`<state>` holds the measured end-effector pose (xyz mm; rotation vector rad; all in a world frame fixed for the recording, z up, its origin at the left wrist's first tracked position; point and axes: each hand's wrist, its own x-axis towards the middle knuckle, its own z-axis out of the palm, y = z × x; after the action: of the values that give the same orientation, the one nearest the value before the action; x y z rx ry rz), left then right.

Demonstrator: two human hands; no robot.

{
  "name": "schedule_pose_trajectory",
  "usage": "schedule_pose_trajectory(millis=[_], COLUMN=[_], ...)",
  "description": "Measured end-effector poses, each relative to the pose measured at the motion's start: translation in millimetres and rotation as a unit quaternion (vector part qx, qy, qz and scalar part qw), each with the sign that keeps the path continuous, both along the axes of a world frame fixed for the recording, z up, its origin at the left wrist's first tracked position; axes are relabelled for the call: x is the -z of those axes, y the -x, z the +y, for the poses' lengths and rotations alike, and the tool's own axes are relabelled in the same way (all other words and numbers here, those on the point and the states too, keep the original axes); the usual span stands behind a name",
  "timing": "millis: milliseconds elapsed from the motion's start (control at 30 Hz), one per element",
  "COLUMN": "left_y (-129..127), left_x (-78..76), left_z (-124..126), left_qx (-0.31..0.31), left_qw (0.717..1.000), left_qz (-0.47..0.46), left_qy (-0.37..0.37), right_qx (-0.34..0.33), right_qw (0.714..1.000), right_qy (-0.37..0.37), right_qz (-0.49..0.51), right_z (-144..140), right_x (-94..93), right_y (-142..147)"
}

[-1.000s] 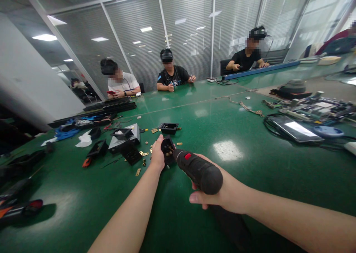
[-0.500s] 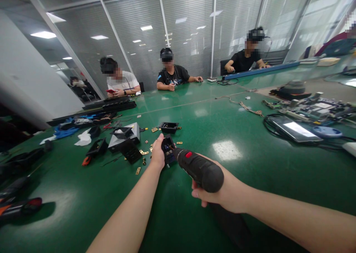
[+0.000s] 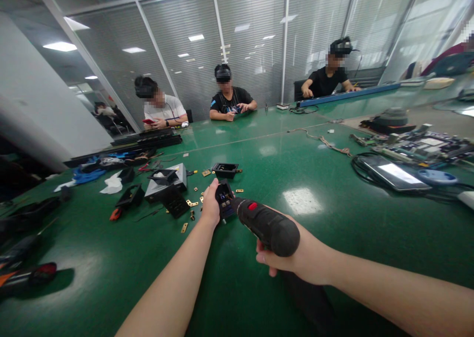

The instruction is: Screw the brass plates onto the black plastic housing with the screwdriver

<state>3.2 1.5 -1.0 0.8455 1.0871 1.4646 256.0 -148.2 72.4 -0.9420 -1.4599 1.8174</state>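
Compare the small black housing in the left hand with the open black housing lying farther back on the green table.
The small black housing is gripped by the left hand and tilted, with the black electric screwdriver pointing into it; the open black housing lies flat and untouched on the green table. The held one shows coloured parts inside; the other's interior looks dark. Both are black, open-topped and boxy.

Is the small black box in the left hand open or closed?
Open: the black box held by the left hand shows coloured parts inside, facing the camera.
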Motion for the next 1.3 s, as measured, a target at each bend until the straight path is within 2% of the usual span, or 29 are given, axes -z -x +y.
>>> schedule_pose_trajectory(millis=[600,1300], left_y=[-1.3,-0.3], left_x=[1.1,0.4], left_z=[2.3,2.8], left_qx=[-0.009,0.002], left_qw=[1.000,1.000], left_qz=[-0.017,-0.014], left_qy=[0.009,0.007], right_qx=[-0.011,-0.013], right_qw=[1.000,1.000], right_qy=[-0.012,-0.008], right_qz=[-0.010,-0.007], right_z=[1.7,3.6], right_x=[5.6,1.5], right_y=[-4.3,-3.6])
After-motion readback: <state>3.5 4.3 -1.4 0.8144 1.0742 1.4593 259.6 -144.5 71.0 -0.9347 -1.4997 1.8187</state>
